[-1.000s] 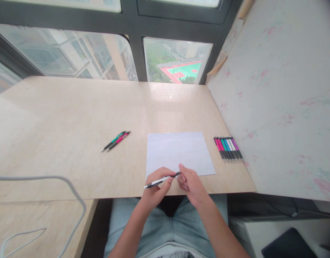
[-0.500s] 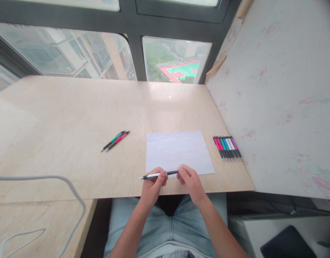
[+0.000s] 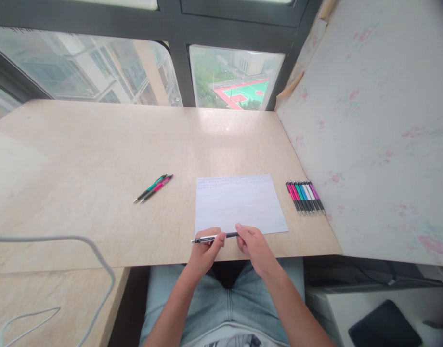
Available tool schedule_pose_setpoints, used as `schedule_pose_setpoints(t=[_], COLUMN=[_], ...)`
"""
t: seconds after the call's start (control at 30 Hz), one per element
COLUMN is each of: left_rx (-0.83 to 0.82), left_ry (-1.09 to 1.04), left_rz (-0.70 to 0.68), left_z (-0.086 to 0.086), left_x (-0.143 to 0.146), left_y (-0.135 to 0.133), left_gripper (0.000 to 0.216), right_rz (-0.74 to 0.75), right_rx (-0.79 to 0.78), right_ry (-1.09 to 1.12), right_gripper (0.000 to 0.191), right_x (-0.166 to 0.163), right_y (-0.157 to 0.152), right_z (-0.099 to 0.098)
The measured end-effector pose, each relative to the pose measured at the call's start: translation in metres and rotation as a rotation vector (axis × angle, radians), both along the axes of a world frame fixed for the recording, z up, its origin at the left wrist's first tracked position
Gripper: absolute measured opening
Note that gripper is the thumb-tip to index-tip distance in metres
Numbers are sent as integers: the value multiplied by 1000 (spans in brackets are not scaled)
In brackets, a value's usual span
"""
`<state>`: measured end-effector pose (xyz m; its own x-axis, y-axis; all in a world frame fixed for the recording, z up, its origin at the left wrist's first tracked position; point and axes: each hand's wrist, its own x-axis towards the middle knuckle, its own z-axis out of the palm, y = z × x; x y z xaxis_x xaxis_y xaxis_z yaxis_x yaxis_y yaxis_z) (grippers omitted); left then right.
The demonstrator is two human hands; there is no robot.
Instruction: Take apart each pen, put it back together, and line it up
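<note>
A white-and-black pen (image 3: 206,238) lies crosswise between my hands, above the near edge of a paper sheet (image 3: 239,202). My left hand (image 3: 206,248) is closed round its barrel, with the thumb on top. At the dark right end, the fingers of my right hand (image 3: 253,246) pinch the pen; they cover its tip. Rows of small writing run along the top of the sheet, too small to read. To the left of the paper, a green pen (image 3: 151,189) and a pink pen (image 3: 157,188) rest side by side, slanted.
Right of the sheet, a row of several coloured pens (image 3: 305,197) lies near the wall (image 3: 380,144). A grey cable (image 3: 95,248) loops at the lower left. Windows stand behind the desk (image 3: 98,149). A dark flat object (image 3: 384,324) lies lower right.
The pen has turned slightly and shifted a little to the right and down in my hands. My right thumb has slid slightly left. The other pens and the paper stay in place.
</note>
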<state>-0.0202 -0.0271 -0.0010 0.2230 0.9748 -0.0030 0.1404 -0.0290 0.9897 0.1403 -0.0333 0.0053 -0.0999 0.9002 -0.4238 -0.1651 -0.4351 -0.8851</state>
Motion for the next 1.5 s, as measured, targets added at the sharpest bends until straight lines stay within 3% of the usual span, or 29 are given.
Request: schedule_pose_setpoints(t=[0.33, 0.5, 0.63, 0.87, 1.13, 1.5], left_rx=[-26, 4, 55, 227, 314, 378], left_ry=[-82, -66, -18, 154, 361, 266], left_rz=[-86, 6, 49, -83, -150, -174], left_z=[0, -4, -5, 6, 5, 3], left_x=[2, 4, 3, 0, 1, -1], left_y=[0, -1, -2, -1, 1, 0], left_gripper=[34, 41, 41, 29, 32, 34], right_rz=[-4, -96, -56, -28, 3, -53], right_rx=[2, -50, 19, -31, -96, -123], right_ry=[-35, -2, 28, 250, 294, 322], right_gripper=[57, 60, 61, 48, 51, 58], right_x=[0, 1, 1, -2, -1, -12], right_y=[3, 0, -3, -6, -8, -13], right_z=[3, -3, -3, -2, -7, -4])
